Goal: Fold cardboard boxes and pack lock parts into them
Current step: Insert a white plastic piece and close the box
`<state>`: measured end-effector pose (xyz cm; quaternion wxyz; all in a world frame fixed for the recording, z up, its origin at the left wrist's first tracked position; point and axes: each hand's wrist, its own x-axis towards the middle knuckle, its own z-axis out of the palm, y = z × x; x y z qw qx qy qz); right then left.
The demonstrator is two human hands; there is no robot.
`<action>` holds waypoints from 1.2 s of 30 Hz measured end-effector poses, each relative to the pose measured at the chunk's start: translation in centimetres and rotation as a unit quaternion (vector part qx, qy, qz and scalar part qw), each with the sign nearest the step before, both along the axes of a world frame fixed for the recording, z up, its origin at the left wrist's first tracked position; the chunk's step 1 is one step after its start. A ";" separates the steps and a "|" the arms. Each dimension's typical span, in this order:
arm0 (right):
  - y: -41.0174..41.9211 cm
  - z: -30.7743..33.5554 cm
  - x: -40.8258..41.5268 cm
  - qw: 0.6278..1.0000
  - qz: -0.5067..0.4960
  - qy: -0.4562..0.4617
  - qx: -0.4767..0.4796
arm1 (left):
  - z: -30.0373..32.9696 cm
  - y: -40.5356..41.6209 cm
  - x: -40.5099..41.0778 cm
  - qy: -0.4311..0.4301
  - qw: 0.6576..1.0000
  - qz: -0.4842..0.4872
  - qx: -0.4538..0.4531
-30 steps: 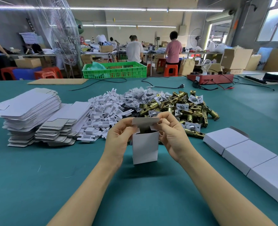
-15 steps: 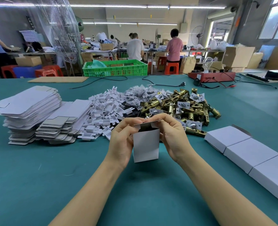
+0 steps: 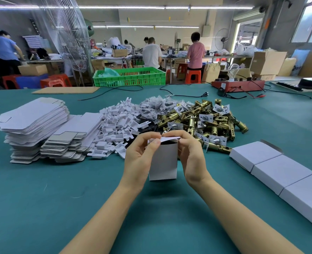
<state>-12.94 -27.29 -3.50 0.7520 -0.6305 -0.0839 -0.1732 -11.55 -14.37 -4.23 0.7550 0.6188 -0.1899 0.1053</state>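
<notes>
A small white cardboard box (image 3: 162, 165) stands upright on the green table (image 3: 41, 198) in front of me. My left hand (image 3: 139, 160) grips its left side, thumb at the top edge. My right hand (image 3: 190, 156) holds the right side and pinches the top flap, which lies nearly flat over the opening with a dark gap under it. Behind the box lies a heap of brass lock latches (image 3: 206, 121), clear bags of small parts (image 3: 157, 105) and white plastic inserts (image 3: 118, 125). Stacks of flat white box blanks (image 3: 34, 123) sit at the left.
Three closed white boxes (image 3: 281, 173) lie in a row at the right. Black cables (image 3: 184, 95), a red test unit with a bulb (image 3: 237, 85) and a green crate (image 3: 129, 77) are at the far edge. Other people work at benches behind.
The top flap has come down from raised to almost flat over the box opening. Both hands have stayed at the box top, fingers closing in over the flap.
</notes>
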 end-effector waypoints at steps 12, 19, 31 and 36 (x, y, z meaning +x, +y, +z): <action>0.2 -0.6 -0.2 0.993 -0.048 -0.037 -0.103 | -0.4 0.7 0.6 -0.034 0.997 0.025 0.061; 0.3 -1.0 0.0 0.985 -0.060 -0.074 -0.147 | -0.3 0.6 0.6 -0.087 0.993 0.040 0.074; 0.2 -1.0 0.2 0.986 -0.062 -0.079 -0.130 | -0.1 0.9 0.8 -0.038 0.998 0.022 0.050; 0.0 -1.2 0.2 0.981 -0.074 -0.096 -0.150 | -0.1 0.9 0.6 -0.039 0.998 0.004 0.049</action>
